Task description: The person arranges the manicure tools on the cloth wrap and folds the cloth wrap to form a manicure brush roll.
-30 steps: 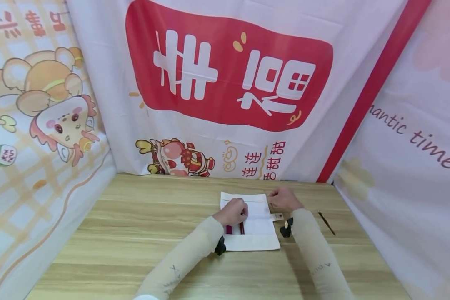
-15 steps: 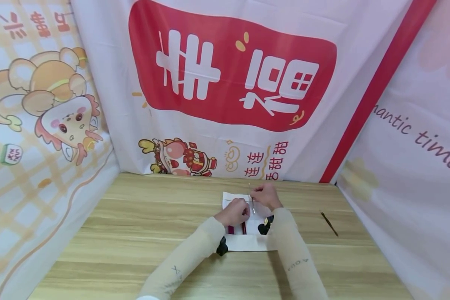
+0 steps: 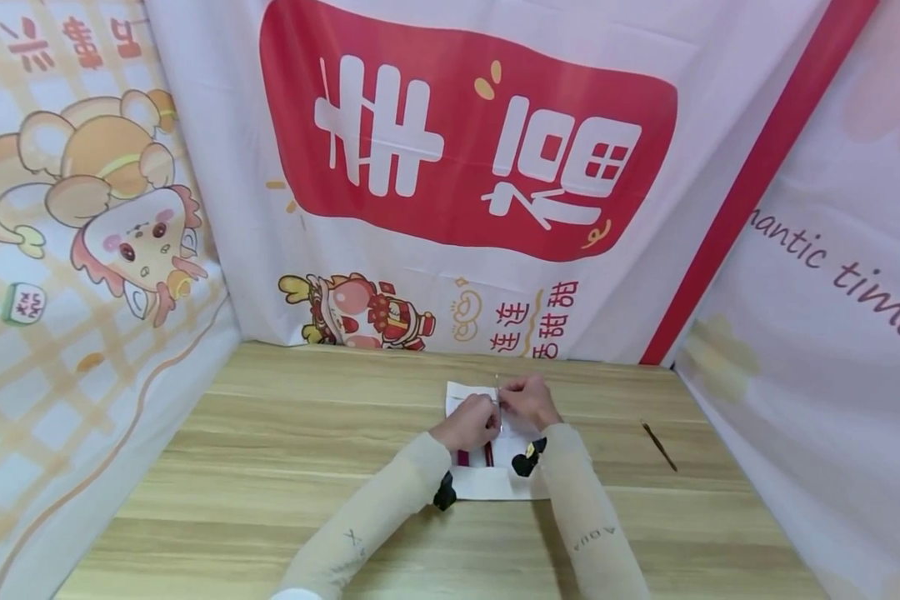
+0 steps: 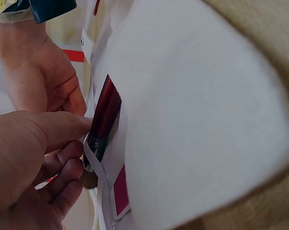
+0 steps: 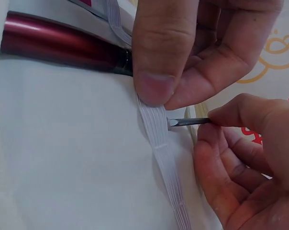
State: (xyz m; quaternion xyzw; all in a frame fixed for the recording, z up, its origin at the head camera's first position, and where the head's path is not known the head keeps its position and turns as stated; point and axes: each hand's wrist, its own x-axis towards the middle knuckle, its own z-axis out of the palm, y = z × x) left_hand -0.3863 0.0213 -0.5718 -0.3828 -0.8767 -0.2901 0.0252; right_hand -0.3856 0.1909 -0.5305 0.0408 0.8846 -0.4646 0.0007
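A white fabric brush case [image 3: 506, 483] lies spread on the table, with a ribbed white elastic band [image 5: 156, 127] across it. My left hand [image 3: 467, 423] pinches the band beside a dark red-handled makeup brush [image 5: 63, 44], whose bristles show beyond the band in the left wrist view. A magenta strip [image 3: 462, 458] lies left of that brush. Between thumb and fingers, my right hand [image 3: 527, 400] pinches a thin, dark tool [image 5: 190, 121] with a flat silvery tip. That tip meets the band's edge near my left thumb; whether it sits under the band I cannot tell.
A slim dark brush-like stick [image 3: 658, 446] lies on the wooden table [image 3: 307, 417] to the right. Printed cloth walls [image 3: 450, 300] stand behind and on both sides. Black wrist cameras [image 3: 528, 458] hang close over the case.
My right hand has come left from the case's right edge, bringing the thin tool over the case, then lowered its tip toward the band. My left hand has stayed in place.
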